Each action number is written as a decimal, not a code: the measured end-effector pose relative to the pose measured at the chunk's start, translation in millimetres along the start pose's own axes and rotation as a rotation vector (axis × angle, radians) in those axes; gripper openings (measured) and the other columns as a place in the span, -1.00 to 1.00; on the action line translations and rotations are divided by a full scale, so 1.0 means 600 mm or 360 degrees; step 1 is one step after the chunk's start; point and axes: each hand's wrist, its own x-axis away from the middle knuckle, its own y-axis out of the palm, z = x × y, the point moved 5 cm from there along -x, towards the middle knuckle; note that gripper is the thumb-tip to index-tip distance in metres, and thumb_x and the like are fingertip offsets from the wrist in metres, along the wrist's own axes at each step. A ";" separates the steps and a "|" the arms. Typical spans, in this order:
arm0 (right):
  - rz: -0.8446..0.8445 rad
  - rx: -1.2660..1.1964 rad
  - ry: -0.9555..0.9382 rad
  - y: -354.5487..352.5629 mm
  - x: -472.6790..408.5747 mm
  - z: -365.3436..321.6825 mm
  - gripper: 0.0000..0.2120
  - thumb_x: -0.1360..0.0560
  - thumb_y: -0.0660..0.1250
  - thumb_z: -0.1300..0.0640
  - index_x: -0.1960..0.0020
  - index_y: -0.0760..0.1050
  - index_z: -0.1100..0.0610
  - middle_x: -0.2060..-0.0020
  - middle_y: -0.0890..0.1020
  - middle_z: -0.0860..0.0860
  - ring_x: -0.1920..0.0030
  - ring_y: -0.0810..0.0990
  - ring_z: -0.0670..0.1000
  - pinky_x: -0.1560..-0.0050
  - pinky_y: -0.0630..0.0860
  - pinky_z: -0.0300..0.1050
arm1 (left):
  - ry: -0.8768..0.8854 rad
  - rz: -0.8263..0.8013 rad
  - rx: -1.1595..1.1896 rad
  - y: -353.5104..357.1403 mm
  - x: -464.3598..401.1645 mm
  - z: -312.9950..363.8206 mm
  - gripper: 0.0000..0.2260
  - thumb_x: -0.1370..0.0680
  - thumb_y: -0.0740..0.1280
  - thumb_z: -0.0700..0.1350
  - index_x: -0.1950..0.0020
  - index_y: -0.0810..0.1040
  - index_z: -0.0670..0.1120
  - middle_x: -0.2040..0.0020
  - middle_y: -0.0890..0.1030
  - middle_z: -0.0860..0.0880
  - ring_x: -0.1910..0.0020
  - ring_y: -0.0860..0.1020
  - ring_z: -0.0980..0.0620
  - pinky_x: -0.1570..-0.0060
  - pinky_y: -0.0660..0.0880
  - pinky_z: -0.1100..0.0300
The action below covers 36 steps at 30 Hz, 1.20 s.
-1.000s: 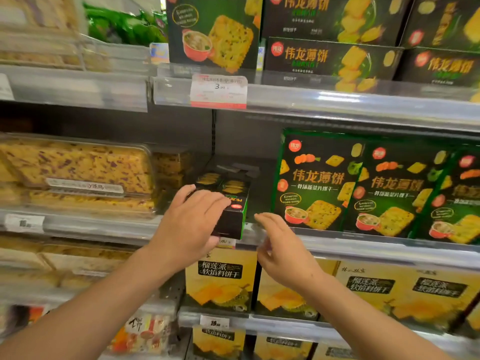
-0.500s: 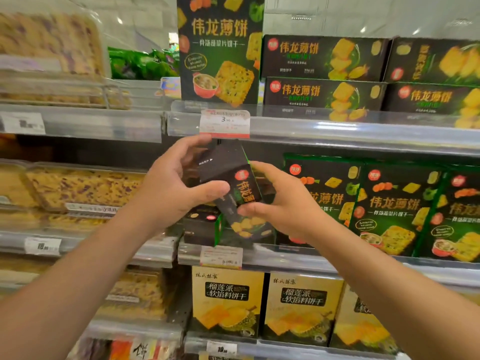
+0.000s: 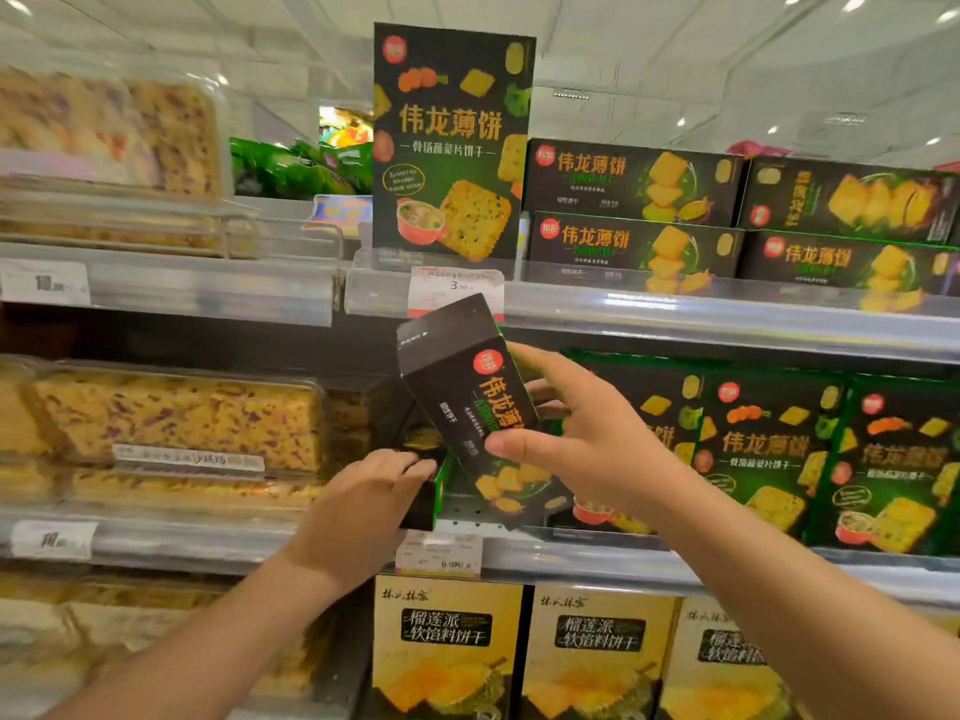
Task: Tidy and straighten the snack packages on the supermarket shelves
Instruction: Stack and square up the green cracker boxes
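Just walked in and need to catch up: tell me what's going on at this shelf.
A person is tidying biscuit boxes on supermarket shelves. The right hand holds a narrow black box tilted in the air in front of the middle shelf. The left hand grips another dark box standing at that shelf's front edge. Green-black boxes stand upright to the right.

Single head-worn wide-angle view, facing forward into the supermarket shelving at close range; the middle shelf rail [image 3: 727, 335] crosses near eye level, with the ceiling [image 3: 675, 54] visible above the top tier and yellow durian biscuit boxes [image 3: 447, 646] of the lower tier at the bottom edge; both forearms enter from the lower corners, the left hand [image 3: 358, 506] and right hand [image 3: 587, 439] meeting near frame centre; straight rails bow toward the edges; no second view is available.
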 end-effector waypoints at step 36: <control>-0.0071 0.1503 0.0237 -0.365 -0.360 -0.116 -0.60 -0.52 0.37 0.12 -0.34 0.41 -0.01 -0.07 0.60 -0.05 -0.01 0.53 0.03 -0.02 0.40 -0.06 | -0.0250 0.0274 0.2932 -0.251 -0.289 -0.039 -0.73 -0.34 0.47 0.03 0.04 0.70 -0.08 -0.01 0.69 -0.22 0.04 0.69 -0.09 0.15 0.60 0.20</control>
